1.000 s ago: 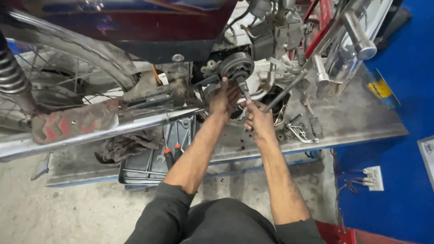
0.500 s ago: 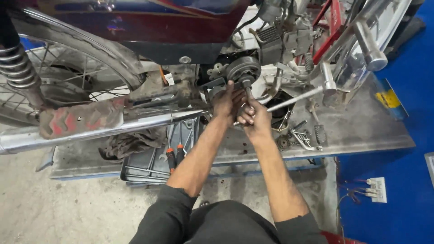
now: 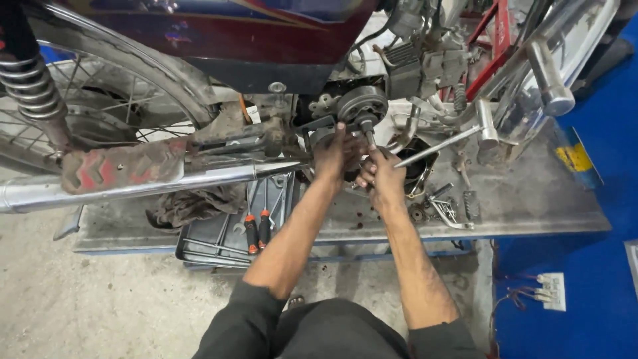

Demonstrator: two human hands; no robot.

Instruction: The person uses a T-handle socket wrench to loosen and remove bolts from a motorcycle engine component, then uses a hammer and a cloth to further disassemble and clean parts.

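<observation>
Metal bench (image 3: pixel 531 199): exhaust pipe (image 3: pixel 133 189) beside both hands at clutch (image 3: pixel 362 103).

Even, soft overhead light; glare on the chrome exhaust pipe (image 3: pixel 133 186) left of the left hand (image 3: pixel 334 154); edges slightly bent.

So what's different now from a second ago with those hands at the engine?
Little: the right hand still grips the socket wrench, whose handle has swung from pointing down-right to up-right. The left hand stays pressed by the round clutch. Motorcycle unmoved.
</observation>
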